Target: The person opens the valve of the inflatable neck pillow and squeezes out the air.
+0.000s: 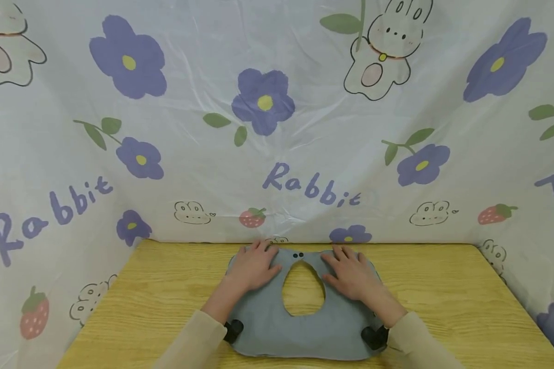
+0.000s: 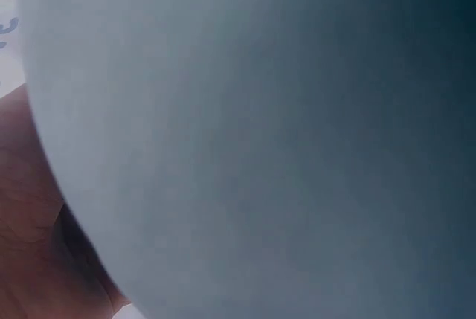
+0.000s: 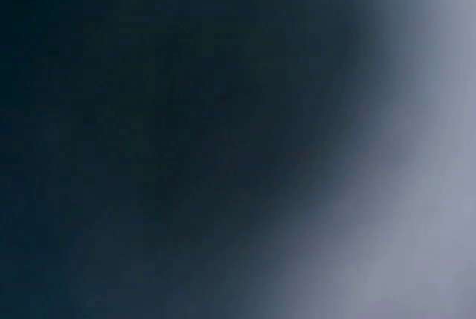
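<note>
One left hand (image 1: 255, 266) and one right hand (image 1: 353, 272), fingers relaxed and released, rest at ten and two o'clock on the grey bib (image 1: 304, 335), lying on the worktop (image 1: 180, 287) at the head view's six o'clock.

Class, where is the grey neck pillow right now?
In the head view, the grey neck pillow lies at bottom centre on the wood-grain table, the left hand on its upper left, the right hand on its upper right.
</note>
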A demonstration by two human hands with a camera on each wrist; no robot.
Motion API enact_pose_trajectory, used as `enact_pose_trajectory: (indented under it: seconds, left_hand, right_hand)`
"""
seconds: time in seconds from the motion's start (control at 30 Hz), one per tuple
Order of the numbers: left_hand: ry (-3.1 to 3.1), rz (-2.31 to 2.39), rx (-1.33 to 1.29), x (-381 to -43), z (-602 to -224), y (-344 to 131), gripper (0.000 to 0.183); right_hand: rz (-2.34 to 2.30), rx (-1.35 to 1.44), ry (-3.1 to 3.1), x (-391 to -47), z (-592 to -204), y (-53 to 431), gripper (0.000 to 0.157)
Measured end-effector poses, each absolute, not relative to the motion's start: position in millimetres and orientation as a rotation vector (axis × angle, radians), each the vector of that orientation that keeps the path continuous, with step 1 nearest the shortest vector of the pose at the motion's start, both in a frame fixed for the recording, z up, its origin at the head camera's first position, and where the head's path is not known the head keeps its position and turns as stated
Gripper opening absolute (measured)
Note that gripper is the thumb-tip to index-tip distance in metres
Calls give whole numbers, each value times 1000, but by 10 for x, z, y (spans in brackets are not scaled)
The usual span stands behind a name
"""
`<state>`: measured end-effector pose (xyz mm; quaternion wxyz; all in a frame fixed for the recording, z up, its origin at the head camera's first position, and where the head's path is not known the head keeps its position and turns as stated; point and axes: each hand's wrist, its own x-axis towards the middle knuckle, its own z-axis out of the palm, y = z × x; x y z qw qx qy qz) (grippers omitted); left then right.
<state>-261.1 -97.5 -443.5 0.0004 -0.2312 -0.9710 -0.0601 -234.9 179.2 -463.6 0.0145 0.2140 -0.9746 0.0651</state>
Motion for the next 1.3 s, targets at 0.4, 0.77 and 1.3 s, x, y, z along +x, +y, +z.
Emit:
enact_pose_trajectory:
  seconds: [0.4, 0.77, 1.3]
  left_hand:
    - [-3077, -192, -710, -2631, -4470, -961, 51]
    - [-3087, -174, -715, -2656, -4513, -960, 52]
    - [-2959, -288, -749, -2416, -4302, -1125, 51]
  right_hand:
    - [237, 651, -3067, -2364, -4659, 1797, 52]
    - [246, 614, -3088, -2352, -4674, 1793, 53]
    - [317, 560, -2958, -2159, -4599, 1905, 54]
